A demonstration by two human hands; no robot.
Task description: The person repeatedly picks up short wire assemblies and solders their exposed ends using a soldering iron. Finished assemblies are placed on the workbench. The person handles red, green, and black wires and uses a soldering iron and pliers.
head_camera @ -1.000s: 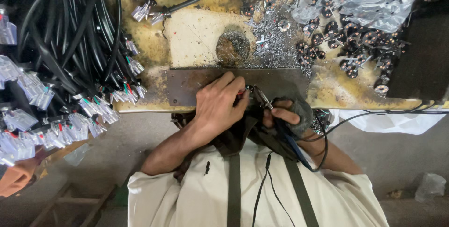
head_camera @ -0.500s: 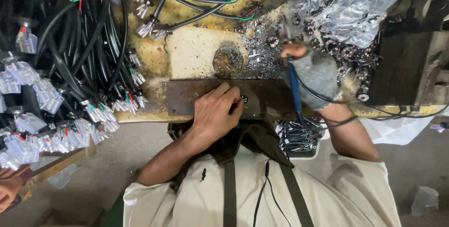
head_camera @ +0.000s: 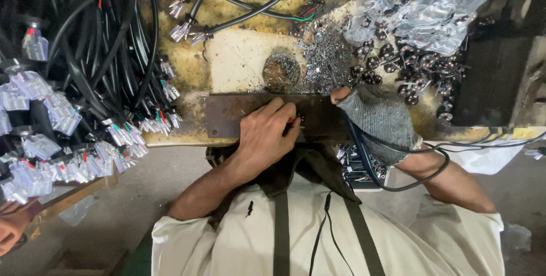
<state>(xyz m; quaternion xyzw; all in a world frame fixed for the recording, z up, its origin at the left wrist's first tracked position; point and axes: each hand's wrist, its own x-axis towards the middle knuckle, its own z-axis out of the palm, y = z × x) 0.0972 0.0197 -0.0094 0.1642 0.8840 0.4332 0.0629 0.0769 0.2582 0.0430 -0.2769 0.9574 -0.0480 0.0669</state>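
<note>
Yellowed bench [head_camera: 239, 60]: a small part [head_camera: 297, 120] is pinched against the plate [head_camera: 227, 118] by the left hand [head_camera: 263, 136]; the gloved right hand [head_camera: 378, 118], beside it, is curled around a cable [head_camera: 364, 156].

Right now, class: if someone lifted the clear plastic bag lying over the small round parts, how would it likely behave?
The clear plastic bag looks thin and crinkled, so it would probably flop and crumple instead of holding shape. It seems light, likely easy to lift. The small round parts beside it look loose and might scatter or roll if the bag drags them.

Wearing a cream short-sleeved shirt with dark straps running down the chest, a grey knitted glove on the right hand [head_camera: 380, 121], left hand [head_camera: 263, 136] going bare.
</note>
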